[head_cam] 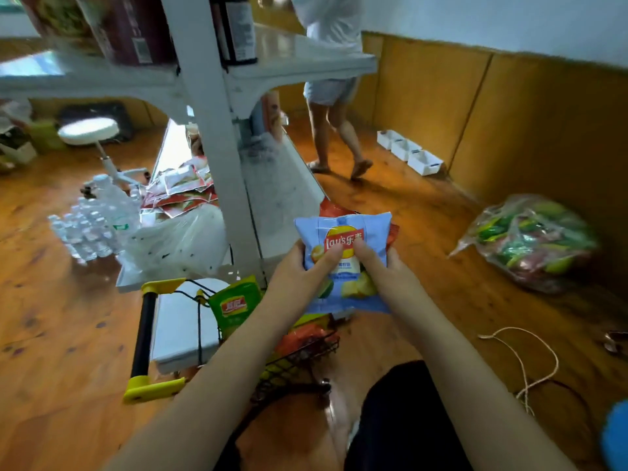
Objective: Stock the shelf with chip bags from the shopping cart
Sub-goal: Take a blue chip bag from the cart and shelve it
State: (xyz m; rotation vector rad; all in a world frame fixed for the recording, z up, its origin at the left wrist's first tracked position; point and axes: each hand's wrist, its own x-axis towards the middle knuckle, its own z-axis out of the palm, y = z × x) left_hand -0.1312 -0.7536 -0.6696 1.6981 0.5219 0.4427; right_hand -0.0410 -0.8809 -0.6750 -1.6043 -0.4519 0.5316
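Blue chip bag (343, 239) lifted above the cart (299, 355).
Left hand (299, 266) and right hand (380, 266) pinch its sides; light, puffy, crushable.

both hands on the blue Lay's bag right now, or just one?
Touching, both. The head view shows the left hand gripping the blue chip bag at its left edge and the right hand at its right, thumbs pressed on the front.

head view, looking forward and down, near the hands (339, 266)
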